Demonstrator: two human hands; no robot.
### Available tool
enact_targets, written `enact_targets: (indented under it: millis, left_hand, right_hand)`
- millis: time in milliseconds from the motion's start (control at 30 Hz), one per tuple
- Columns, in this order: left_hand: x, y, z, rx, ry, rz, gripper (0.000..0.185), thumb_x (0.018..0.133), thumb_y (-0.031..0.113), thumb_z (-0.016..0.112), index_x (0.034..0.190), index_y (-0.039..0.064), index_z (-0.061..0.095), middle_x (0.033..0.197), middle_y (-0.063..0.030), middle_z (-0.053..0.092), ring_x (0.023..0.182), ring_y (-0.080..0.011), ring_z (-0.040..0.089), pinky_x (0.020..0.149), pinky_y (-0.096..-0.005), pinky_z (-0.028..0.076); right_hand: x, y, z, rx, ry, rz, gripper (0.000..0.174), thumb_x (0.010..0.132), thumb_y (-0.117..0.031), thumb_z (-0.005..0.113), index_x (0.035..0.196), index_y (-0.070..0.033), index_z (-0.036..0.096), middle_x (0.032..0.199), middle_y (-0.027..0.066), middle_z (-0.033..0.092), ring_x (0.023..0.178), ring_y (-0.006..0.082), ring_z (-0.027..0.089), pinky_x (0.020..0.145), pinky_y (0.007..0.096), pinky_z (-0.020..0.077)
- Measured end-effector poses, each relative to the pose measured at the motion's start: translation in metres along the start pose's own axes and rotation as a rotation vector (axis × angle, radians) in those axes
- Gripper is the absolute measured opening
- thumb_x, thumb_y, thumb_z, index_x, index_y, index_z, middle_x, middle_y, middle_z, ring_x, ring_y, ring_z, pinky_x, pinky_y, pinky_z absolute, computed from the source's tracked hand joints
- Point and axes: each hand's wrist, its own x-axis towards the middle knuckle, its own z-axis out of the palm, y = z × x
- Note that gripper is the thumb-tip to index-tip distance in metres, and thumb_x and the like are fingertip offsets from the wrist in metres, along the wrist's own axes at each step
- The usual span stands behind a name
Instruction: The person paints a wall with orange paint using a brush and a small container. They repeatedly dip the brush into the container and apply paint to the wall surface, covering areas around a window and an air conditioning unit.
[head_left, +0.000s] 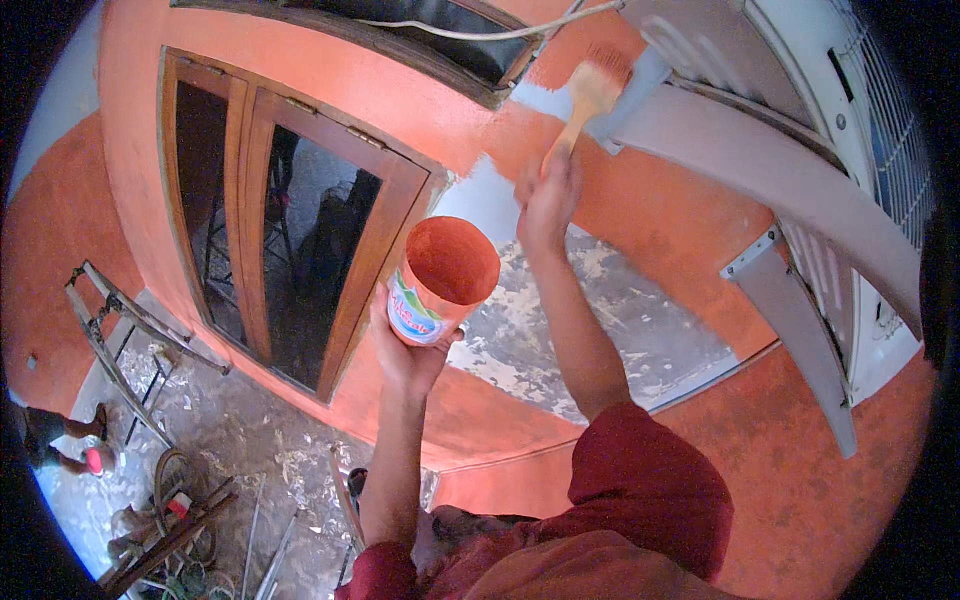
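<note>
My left hand (411, 360) holds a plastic cup (431, 300) by its lower part; its inside is coated with orange paint and a printed label faces me. My right hand (551, 202) grips the wooden handle of a wide paintbrush (589, 94). The brush is raised up and right of the cup, its orange-wet bristles against or close to the wall beside a white bracket arm (645, 82). Around it the wall (652, 195) is painted orange, with a pale unpainted patch (480, 195) between the window frame and my right forearm.
A wooden-framed glass window (322, 225) is at left, another opening (450, 37) above with a pale cable (480, 35) across it. An air-conditioner unit (870, 127) hangs right on brackets. Below stand a ladder (127, 367) and lie wooden pieces (172, 540). A person's legs (67, 435) show lower left.
</note>
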Motion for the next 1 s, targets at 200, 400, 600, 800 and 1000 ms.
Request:
enact_targets:
  millis: [200, 400, 600, 800, 1000]
  left_hand:
    - [0.004, -0.002, 0.015, 0.033, -0.007, -0.001, 0.063, 0.095, 0.059, 0.043, 0.132, 0.008, 0.049, 0.124, -0.0136, 0.059, 0.096, -0.0278, 0.065, 0.057, -0.0372, 0.056]
    - [0.007, -0.009, 0.003, 0.024, 0.053, 0.002, 0.062, 0.095, 0.058, 0.043, 0.132, 0.009, 0.049, 0.123, -0.0137, 0.058, 0.096, -0.0278, 0.065, 0.056, -0.0375, 0.056]
    - [0.005, -0.014, -0.003, 0.007, 0.068, -0.009, 0.062, 0.095, 0.058, 0.040, 0.133, 0.010, 0.049, 0.123, -0.0129, 0.059, 0.095, -0.0271, 0.065, 0.056, -0.0375, 0.056]
    - [0.012, -0.022, -0.005, -0.028, 0.050, -0.043, 0.063, 0.093, 0.058, 0.044, 0.136, 0.012, 0.046, 0.124, -0.0137, 0.058, 0.094, -0.0285, 0.066, 0.055, -0.0363, 0.058]
    - [0.009, -0.023, -0.007, -0.012, 0.074, -0.035, 0.063, 0.096, 0.059, 0.039, 0.134, 0.010, 0.049, 0.123, -0.0118, 0.060, 0.095, -0.0254, 0.065, 0.058, -0.0356, 0.055]
  right_hand:
    - [0.102, -0.037, 0.028, 0.116, 0.123, -0.121, 0.020, 0.100, -0.031, 0.042, 0.093, -0.013, 0.046, 0.059, -0.0042, 0.032, 0.045, 0.0068, 0.028, 0.038, 0.0250, 0.0207]
    - [0.068, 0.043, -0.024, -0.120, 0.184, -0.169, 0.025, 0.102, -0.036, 0.041, 0.093, -0.013, 0.045, 0.061, -0.0044, 0.031, 0.046, 0.0064, 0.028, 0.039, 0.0245, 0.0208]
    - [0.038, 0.016, -0.020, -0.017, 0.118, -0.157, 0.028, 0.103, -0.036, 0.041, 0.101, -0.010, 0.049, 0.077, 0.0005, 0.040, 0.065, 0.0100, 0.039, 0.055, 0.0273, 0.0332]
    - [0.117, -0.048, 0.031, 0.195, 0.092, -0.129, 0.011, 0.096, -0.025, 0.043, 0.092, -0.016, 0.047, 0.056, -0.0046, 0.024, 0.047, 0.0097, 0.027, 0.043, 0.0268, 0.0232]
    - [0.047, -0.023, 0.005, 0.120, 0.175, 0.053, 0.015, 0.099, -0.026, 0.042, 0.094, -0.013, 0.047, 0.060, -0.0037, 0.029, 0.049, 0.0099, 0.025, 0.050, 0.0288, 0.0291]
